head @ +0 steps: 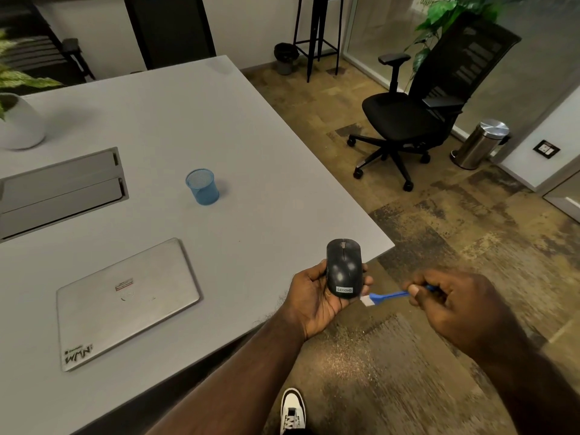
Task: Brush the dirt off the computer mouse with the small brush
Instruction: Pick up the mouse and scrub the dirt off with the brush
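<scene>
mouse (pixel 344 267) upright in left hand (pixel 317 296), wheel end up; right hand (pixel 452 304) fingers pinching level brush (pixel 387 297), bristles leftward.

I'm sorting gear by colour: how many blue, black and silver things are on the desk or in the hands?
Blue: 2, the small brush in the right hand and the mesh cup.
Black: 1, the computer mouse in the left hand.
Silver: 1, the closed laptop.
Total: 4

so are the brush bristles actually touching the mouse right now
Cannot tell. In the head view the small brush's white bristles sit right at the lower right edge of the mouse, but blur hides any contact or gap.
</scene>
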Demonstrator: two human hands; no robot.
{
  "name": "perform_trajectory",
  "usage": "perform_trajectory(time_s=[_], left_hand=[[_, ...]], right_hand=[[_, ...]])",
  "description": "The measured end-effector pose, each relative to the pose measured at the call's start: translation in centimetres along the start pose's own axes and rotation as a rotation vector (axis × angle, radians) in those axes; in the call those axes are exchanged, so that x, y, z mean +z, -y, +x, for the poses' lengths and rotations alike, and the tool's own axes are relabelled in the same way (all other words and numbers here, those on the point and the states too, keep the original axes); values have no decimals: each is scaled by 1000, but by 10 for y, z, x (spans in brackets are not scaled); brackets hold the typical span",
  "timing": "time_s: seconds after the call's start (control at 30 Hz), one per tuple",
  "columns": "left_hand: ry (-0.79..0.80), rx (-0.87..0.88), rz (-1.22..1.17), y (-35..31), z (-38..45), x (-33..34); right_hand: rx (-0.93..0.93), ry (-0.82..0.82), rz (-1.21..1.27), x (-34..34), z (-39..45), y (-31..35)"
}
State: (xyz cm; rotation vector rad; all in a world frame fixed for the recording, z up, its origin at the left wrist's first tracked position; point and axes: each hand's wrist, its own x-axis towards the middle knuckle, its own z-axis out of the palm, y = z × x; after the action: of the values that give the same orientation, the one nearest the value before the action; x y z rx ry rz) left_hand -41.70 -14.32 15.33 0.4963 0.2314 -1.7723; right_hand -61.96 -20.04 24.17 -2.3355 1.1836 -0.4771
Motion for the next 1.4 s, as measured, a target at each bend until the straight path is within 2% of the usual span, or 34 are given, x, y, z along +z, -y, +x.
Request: perform_trajectory(time_s=[0.13, 0.27, 0.4, 0.57, 0.6, 0.73, 0.9, 1.07, 1.3, 1.4], left_hand=[[-11, 7, -31, 0, 1, 3], [-29, 13, 53, -1, 1, 4], [-71, 34, 54, 1, 5, 2], [-79, 45, 152, 4, 6, 1], [-82, 47, 168, 5, 6, 1], [-135, 66, 208, 8, 10, -5], [-154, 77, 239, 9, 10, -5], [-156, 79, 215, 10, 10, -7], [-109, 64, 201, 9, 6, -2], [-96, 40, 203, 10, 5, -3]], right_hand=[[-15, -96, 37, -1, 2, -3], [-73, 19, 35, 0, 0, 0], [-97, 13, 57, 8, 1, 7], [18, -172, -3, 17, 5, 13], [7, -170, 5, 16, 6, 15], [-20, 32, -46, 21, 6, 21], [21, -84, -87, 23, 8, 25], [-23, 56, -169, 22, 5, 33], [34, -199, -152, 14, 8, 23], [23, -176, -129, 11, 9, 21]])
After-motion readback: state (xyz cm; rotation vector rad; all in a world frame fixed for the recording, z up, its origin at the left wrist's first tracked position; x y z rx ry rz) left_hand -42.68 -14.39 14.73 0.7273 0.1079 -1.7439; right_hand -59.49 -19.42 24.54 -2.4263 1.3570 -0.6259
